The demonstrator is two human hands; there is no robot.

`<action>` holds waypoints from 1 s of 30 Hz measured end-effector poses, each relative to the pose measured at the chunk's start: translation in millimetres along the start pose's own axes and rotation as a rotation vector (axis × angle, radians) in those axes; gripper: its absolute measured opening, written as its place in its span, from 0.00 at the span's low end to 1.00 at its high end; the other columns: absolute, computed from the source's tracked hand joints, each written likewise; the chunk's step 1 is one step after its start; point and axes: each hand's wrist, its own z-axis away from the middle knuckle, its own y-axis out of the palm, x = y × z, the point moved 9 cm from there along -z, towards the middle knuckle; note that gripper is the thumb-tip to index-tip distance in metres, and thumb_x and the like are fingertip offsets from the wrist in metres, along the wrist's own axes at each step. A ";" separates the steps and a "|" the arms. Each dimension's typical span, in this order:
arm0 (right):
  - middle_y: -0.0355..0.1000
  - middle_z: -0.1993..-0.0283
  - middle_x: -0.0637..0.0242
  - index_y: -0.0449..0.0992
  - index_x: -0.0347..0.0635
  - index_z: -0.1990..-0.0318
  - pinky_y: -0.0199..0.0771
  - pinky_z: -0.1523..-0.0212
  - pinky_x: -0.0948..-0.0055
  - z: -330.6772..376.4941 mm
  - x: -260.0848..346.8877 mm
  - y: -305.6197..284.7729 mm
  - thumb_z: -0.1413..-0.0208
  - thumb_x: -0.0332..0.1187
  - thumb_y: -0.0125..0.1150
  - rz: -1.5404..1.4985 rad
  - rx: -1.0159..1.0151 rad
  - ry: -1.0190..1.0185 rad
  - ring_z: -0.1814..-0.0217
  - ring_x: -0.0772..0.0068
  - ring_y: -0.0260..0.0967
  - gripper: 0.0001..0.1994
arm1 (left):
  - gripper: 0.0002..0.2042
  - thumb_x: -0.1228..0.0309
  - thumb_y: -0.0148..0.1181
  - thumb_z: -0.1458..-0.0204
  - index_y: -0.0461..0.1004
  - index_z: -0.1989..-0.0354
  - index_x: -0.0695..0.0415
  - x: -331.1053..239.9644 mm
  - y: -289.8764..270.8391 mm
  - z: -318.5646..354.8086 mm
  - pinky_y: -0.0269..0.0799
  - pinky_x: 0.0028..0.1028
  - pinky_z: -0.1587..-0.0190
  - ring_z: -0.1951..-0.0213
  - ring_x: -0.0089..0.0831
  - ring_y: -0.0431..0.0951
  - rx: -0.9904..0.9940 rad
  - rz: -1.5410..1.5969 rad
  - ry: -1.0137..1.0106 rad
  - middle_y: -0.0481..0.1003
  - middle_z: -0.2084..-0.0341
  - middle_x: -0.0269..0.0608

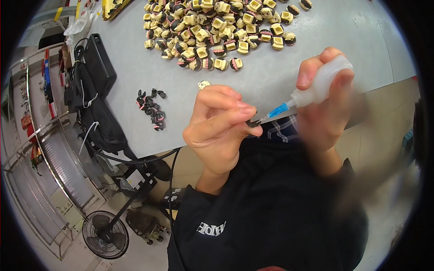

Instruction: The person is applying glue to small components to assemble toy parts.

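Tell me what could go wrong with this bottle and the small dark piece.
The needle is right beside the left hand, so a slip might prick it. The right hand grips the bottle; squeezing too hard might push out too much of any contents. The dark piece is small and held in a pinch, so it might drop.

The squeeze bottle (326,79) is showing smooth, translucent plastic; its blue hub (277,109) is presenting glossy plastic, and the needle (263,119) is glinting like metal. The cream-and-black pieces (219,23) are exhibiting a smooth, moulded, plastic-like finish. The tabletop (334,34) is displaying a smooth, faintly reflective grey surface; the black shirt (271,203) is appearing as matt cloth.
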 end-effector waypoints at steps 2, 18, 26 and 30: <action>0.61 0.72 0.68 0.58 0.39 0.54 0.49 0.69 0.86 0.0 -0.6 -0.2 0.40 0.51 0.33 -0.005 0.000 0.000 0.72 0.83 0.50 0.23 | 0.15 0.78 0.70 0.74 0.78 0.71 0.58 0.0 -0.1 -0.2 0.67 0.25 0.65 0.64 0.31 0.67 0.001 -0.006 0.001 0.69 0.72 0.35; 0.61 0.71 0.68 0.58 0.38 0.53 0.49 0.70 0.86 0.2 -1.7 -1.4 0.39 0.52 0.32 -0.007 0.025 0.005 0.73 0.83 0.50 0.24 | 0.15 0.76 0.70 0.73 0.79 0.71 0.58 -0.1 0.2 0.1 0.66 0.26 0.64 0.64 0.31 0.67 -0.002 -0.016 0.007 0.70 0.72 0.35; 0.61 0.71 0.67 0.57 0.36 0.52 0.49 0.70 0.87 0.0 0.6 0.0 0.39 0.49 0.32 0.000 0.052 -0.034 0.73 0.83 0.50 0.23 | 0.15 0.77 0.70 0.73 0.78 0.71 0.58 0.3 1.4 0.2 0.66 0.25 0.65 0.64 0.31 0.66 0.002 -0.008 -0.002 0.69 0.72 0.35; 0.61 0.70 0.67 0.57 0.35 0.52 0.49 0.71 0.87 0.1 4.7 0.2 0.38 0.47 0.31 0.112 0.063 -0.099 0.73 0.83 0.50 0.22 | 0.15 0.78 0.70 0.73 0.78 0.71 0.59 -0.2 1.3 -0.1 0.66 0.25 0.65 0.64 0.31 0.66 0.006 -0.011 0.013 0.69 0.71 0.36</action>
